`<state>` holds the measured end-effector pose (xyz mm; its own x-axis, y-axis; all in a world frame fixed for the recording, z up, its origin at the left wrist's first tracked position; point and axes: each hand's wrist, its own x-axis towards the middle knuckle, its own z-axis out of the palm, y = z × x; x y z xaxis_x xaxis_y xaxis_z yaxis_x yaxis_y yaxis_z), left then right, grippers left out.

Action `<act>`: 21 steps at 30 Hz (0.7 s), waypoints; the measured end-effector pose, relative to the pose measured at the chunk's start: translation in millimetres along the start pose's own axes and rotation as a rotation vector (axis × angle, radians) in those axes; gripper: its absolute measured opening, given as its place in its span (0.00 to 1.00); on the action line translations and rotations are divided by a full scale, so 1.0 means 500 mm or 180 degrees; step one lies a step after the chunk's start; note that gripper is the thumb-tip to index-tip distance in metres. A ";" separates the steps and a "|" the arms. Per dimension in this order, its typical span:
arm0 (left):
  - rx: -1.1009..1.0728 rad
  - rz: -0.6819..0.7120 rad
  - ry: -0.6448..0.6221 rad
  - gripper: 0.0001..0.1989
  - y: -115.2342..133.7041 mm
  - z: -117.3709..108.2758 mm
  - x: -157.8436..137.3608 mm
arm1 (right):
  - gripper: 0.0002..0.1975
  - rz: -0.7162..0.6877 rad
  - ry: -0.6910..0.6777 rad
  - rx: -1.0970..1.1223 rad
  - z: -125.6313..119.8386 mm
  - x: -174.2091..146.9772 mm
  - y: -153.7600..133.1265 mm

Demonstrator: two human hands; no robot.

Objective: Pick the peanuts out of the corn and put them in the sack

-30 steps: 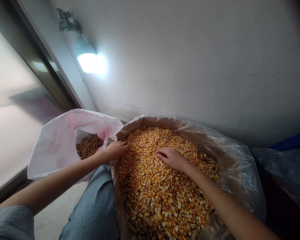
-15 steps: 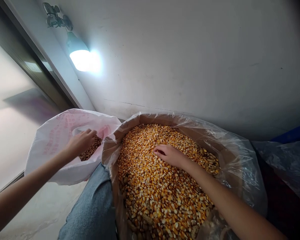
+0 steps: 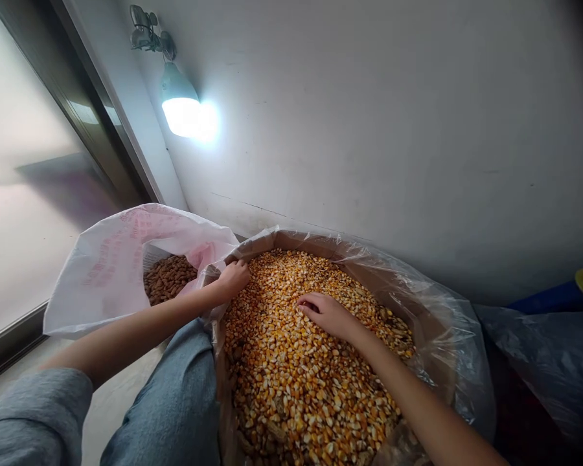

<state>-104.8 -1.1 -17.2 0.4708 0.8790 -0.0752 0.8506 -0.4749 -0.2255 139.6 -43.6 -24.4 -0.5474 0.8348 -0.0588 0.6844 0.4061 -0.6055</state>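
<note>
A large open sack with a clear plastic liner (image 3: 459, 362) stands in front of me, full of yellow corn kernels (image 3: 301, 382). Some unshelled peanuts (image 3: 276, 432) lie among the kernels. My right hand (image 3: 326, 314) rests low over the middle of the corn, its fingers curled towards the thumb; whatever they may hold is hidden. Over the left edge of the corn is my left hand (image 3: 235, 278), back up, with bent fingers whose tips I cannot see. Left of it, a white woven sack (image 3: 102, 272) with pink print holds reddish-brown shelled peanuts (image 3: 170, 278).
A lit bulb (image 3: 181, 107) hangs from a metal clamp on the pale wall (image 3: 369, 116) behind the sacks. My jeans-clad leg (image 3: 170, 401) is between the two sacks. At the right lie a dark plastic bag (image 3: 548, 356) and a blue object (image 3: 548, 299).
My left hand has moved right, from above the peanuts in the white sack to the left edge of the corn. My right hand stays over the corn. The view has shifted slightly.
</note>
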 end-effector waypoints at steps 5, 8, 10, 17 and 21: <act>0.0093 0.0083 -0.0066 0.10 0.000 -0.041 -0.048 | 0.13 -0.0055 -0.0141 -0.0012 -0.007 0.006 -0.001; 0.0106 -0.0085 0.0136 0.13 -0.043 -0.086 -0.120 | 0.12 -0.0050 -0.0146 -0.0017 -0.007 0.007 0.001; 0.0197 -0.0661 0.0271 0.15 -0.090 -0.106 -0.166 | 0.12 -0.0035 -0.0139 -0.0040 -0.006 0.006 0.001; -0.0557 -0.0023 -0.0090 0.17 -0.102 -0.098 -0.197 | 0.12 -0.0008 -0.0102 0.0050 -0.001 0.002 -0.001; -0.0441 0.0633 -0.0694 0.10 -0.009 -0.045 -0.120 | 0.11 -0.0001 -0.0014 0.0123 0.002 0.000 0.001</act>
<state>-131.7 -52.7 10.0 0.5824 0.7497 -0.3142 0.7778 -0.6263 -0.0525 139.4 -44.0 -25.5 -0.5498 0.8330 -0.0622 0.6653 0.3917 -0.6356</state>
